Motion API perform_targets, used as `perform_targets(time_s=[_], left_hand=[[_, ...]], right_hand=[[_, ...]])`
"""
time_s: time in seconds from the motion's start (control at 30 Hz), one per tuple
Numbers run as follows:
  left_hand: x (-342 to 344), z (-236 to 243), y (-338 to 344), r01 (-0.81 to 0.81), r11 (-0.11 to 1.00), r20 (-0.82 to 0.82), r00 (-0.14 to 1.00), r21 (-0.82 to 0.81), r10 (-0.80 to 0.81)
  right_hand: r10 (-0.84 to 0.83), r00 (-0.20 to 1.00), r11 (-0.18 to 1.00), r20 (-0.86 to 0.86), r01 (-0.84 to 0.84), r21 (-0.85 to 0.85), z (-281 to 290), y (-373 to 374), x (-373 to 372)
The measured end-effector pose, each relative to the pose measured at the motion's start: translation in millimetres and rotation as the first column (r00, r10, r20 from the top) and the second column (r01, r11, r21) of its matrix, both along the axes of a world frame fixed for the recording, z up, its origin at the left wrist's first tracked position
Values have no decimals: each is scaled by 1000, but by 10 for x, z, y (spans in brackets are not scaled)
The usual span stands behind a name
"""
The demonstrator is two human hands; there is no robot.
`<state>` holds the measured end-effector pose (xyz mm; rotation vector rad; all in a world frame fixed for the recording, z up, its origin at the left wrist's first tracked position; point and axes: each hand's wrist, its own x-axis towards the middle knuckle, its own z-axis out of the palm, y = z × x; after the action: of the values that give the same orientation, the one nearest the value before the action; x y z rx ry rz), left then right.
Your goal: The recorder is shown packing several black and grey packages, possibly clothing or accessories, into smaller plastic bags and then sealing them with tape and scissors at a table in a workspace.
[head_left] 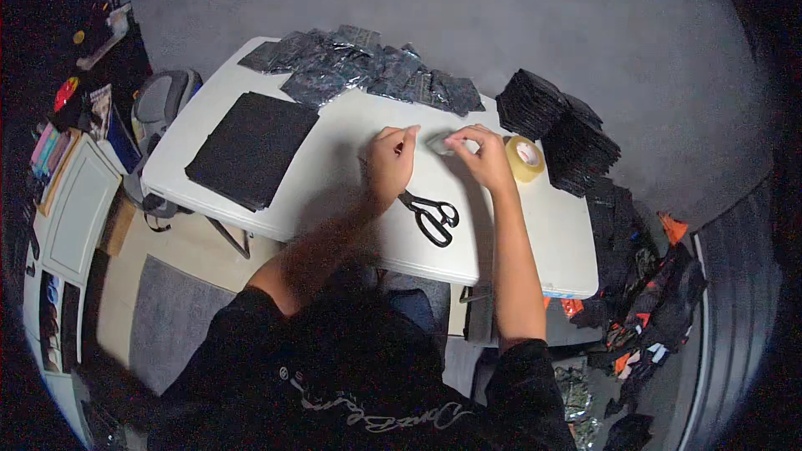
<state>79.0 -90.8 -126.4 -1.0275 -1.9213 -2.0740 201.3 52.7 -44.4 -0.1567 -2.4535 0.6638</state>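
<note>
Over the middle of the white table point(334, 225), my left hand point(390, 165) is closed, thumb and fingertips together. My right hand point(486, 159) faces it a short way to the right, also pinched. A faint greyish patch shows by the right fingertips; I cannot tell whether it is clear film or shadow. Whatever either hand holds is too small to make out. Black-handled scissors point(434, 221) lie below and between the hands, their blades partly hidden by my left hand. Beside my right wrist is a roll of clear yellowish tape point(525, 160).
Flat black sheets point(251, 150) are stacked on the left of the table. Shiny dark plastic packets point(368, 67) pile along its far edge. Tall stacks of black folded pieces point(555, 125) stand at the right edge. Dark and orange cloth point(647, 301) heaps beyond; a white cabinet point(75, 209) is left.
</note>
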Motion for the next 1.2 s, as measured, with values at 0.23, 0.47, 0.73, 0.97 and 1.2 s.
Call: perform_targets(time_s=[0.23,0.47,0.73,0.97,1.2], left_hand=[[238,208,-110,117,991,-107,988,67,-110],[37,-49,-11,158,987,-216,964,-7,-156],[153,100,-73,161,985,-151,977,68,-150],[221,122,-276,158,984,-395,912,81,-114],[499,178,-712,50,998,-355,934,40,-33]], right_hand=[[52,998,985,41,-58,161,3,4,-2],[54,998,984,39,-60,170,-68,34,49],[-511,859,827,-27,500,258,-642,1293,653],[-549,826,796,127,470,382,-905,1307,487],[-675,730,695,109,579,427,-1008,1351,243]])
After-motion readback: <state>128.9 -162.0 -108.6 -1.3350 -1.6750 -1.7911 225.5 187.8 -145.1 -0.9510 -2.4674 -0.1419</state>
